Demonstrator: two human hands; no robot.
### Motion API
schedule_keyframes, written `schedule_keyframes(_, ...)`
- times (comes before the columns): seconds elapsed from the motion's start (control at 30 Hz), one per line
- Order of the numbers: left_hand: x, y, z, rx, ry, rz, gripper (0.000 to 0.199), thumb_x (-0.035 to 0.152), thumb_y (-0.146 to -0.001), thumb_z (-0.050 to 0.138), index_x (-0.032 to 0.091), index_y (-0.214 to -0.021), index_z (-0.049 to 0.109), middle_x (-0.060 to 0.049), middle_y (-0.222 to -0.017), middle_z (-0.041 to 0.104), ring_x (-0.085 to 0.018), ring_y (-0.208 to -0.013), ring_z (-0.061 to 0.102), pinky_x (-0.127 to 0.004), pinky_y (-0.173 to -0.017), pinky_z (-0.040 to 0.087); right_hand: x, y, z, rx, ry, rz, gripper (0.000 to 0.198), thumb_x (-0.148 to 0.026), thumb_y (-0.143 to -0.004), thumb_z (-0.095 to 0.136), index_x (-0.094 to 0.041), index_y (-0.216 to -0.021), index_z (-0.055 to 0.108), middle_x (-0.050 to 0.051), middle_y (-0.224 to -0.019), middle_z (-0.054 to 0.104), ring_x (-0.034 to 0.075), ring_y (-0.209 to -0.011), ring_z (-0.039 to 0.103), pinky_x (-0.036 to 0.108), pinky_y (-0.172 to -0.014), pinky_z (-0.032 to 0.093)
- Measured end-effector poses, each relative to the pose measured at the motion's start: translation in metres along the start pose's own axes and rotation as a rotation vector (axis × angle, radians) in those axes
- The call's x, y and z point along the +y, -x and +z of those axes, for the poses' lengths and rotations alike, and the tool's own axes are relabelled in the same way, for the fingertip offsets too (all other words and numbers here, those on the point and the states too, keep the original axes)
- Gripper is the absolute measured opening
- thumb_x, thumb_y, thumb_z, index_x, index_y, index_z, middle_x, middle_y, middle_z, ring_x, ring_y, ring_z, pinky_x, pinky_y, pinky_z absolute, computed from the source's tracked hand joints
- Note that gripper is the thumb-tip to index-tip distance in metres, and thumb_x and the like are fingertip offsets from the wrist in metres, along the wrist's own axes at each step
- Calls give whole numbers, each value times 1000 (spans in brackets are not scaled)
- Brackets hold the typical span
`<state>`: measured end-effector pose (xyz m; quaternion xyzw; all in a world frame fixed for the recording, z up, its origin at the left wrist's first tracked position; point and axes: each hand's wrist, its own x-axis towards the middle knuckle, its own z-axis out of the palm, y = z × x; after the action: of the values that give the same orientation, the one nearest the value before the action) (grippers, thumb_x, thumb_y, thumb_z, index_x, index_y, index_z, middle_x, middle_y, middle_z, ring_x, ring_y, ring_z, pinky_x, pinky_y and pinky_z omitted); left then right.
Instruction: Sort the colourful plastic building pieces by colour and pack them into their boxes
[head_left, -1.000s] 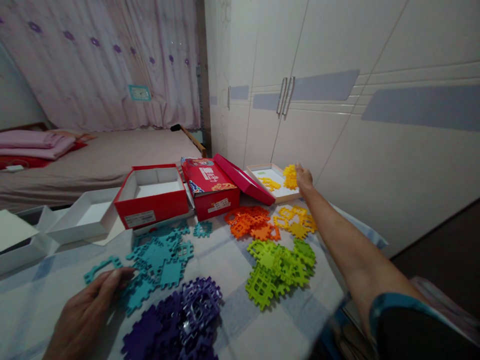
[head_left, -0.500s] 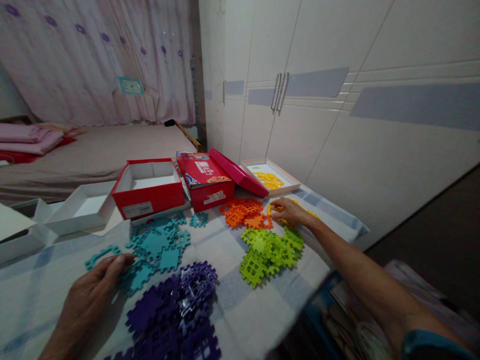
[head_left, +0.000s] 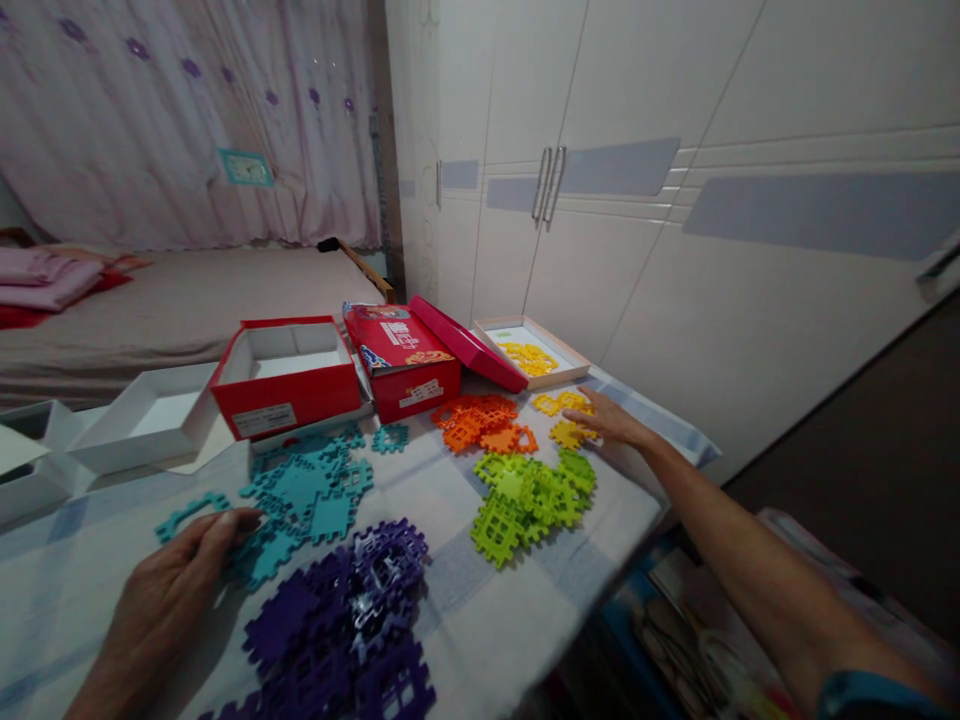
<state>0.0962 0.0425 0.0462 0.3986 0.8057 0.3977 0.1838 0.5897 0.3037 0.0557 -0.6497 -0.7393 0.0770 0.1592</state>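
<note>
Hands sit well apart over the tabletop (head_left: 465,610), which wears a blue-and-white checked cloth. Fingers spread and loosely curved, the right hand (head_left: 611,422) is open above the loose yellow pieces (head_left: 574,434); whether the fingertips touch them cannot be told. Thumb and fingers of the left hand (head_left: 176,575) come close together at the near edge of the teal pieces (head_left: 300,487); whether they grasp one is unclear.

Between the hands, nearest the viewer, lies a heap of purple pieces (head_left: 289,620). Lime-green pieces (head_left: 512,485) lie just in front of the yellow ones, and orange pieces (head_left: 499,440) lie beside these, to the left.

Farther back, more yellow pieces (head_left: 529,358) lie inside a shallow tray (head_left: 562,376). A red lid (head_left: 480,352) leans beside a printed red box (head_left: 401,350). Left of that box stands an open red box (head_left: 330,394), then a white box (head_left: 112,450). Beyond are a bed (head_left: 240,285), a curtain (head_left: 150,130) and a pale wardrobe (head_left: 645,310).
</note>
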Motion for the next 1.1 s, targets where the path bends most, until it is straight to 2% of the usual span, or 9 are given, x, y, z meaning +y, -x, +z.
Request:
schedule_keyframes(0.13,3,1,0,-20,-23,-19,44,52,-77,43,20,-90,71,-8,-109,71,-29,-111,61,-43,-105,40,-2,8,14,-110,6,-37,91,-65,-69,66,-19,-144,42,16,-147,42,36,-132,41,50,-106,34)
schedule_keyframes(0.2,4,2,-1,-14,-23,-30,45,53,-76,42,20,-89,71,-7,-107,72,-29,-109,62,-43,-105,41,-3,10,16,-124,28,-35,91,-66,-70,65,-20,-145,39,14,-150,38,37,-135,36,55,-108,30)
schedule_keyframes(0.3,4,1,-1,-1,-30,-38,44,53,-75,43,21,-86,72,-6,-100,74,-29,-105,65,-42,-103,43,-1,10,15,-86,6,-42,79,-58,-76,62,-18,-142,44,14,-144,46,34,-131,43,49,-107,33)
schedule_keyframes(0.43,3,-1,0,6,-46,-46,46,54,-75,42,21,-89,72,-6,-102,73,-29,-105,65,-42,-104,42,4,5,14,25,-69,-2,57,-43,-82,60,-14,-130,57,15,-129,59,29,-117,56,40,-102,41)
schedule_keyframes(0.6,-7,-3,1,-15,-27,-64,49,56,-75,44,21,-95,71,-7,-108,71,-30,-111,61,-44,-107,39,5,-10,17,89,-140,71,45,-33,-75,67,-15,-116,67,14,-111,68,30,-105,63,42,-94,47)
schedule_keyframes(0.73,-13,-5,0,-6,-23,-22,50,58,-76,43,21,-94,71,-7,-111,70,-30,-118,57,-44,-110,36,8,-17,22,83,-282,107,28,-23,-71,65,-17,-96,73,6,-83,73,24,-80,69,35,-75,54)
schedule_keyframes(0.83,-15,-6,0,-14,-31,-33,49,57,-78,42,21,-94,71,-7,-111,70,-30,-117,58,-45,-109,37,13,-15,24,133,-408,142,26,-24,-72,59,-13,-90,73,5,-72,71,19,-65,66,29,-60,54)
schedule_keyframes(0.93,-16,-7,0,-18,-35,-35,48,57,-78,42,22,-94,71,-7,-111,70,-30,-113,60,-47,-106,39,17,-19,19,234,-517,165,31,-31,-73,58,-11,-92,71,5,-69,69,17,-60,63,26,-53,51)
schedule_keyframes(1.1,-19,-7,2,-8,-46,-7,50,61,-76,43,24,-94,71,-5,-110,71,-30,-112,61,-47,-104,42,-6,-70,-3,354,-633,156,33,-38,-78,57,-15,-98,68,4,-76,68,16,-65,61,26,-56,51)
